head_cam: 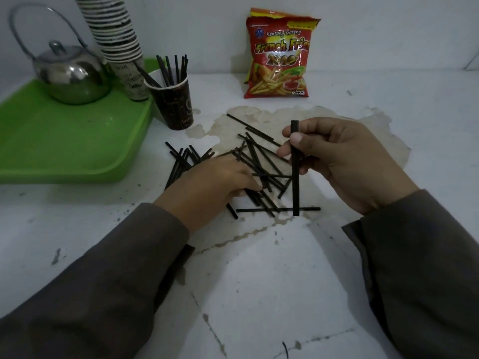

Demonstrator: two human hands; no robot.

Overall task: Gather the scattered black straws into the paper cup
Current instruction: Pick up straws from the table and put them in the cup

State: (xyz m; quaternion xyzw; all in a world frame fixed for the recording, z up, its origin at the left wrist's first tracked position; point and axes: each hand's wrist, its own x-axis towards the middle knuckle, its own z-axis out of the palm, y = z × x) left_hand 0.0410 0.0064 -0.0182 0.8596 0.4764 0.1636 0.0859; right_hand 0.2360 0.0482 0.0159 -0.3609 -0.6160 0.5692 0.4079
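Several black straws [261,161] lie scattered in a loose pile on the white counter. My right hand [344,161] holds a small upright bundle of black straws [295,177] pinched between thumb and fingers, above the pile's right side. My left hand [215,185] lies palm down on the pile's left part, its fingertips on straws there. A dark patterned paper cup [176,104] stands beyond the pile to the left, with several straws standing in it.
A green tray [64,141] at left carries a steel kettle [70,73] and a tall stack of paper cups [116,37]. A red snack bag [280,55] leans on the back wall. A brownish stain [357,120] spreads under the pile.
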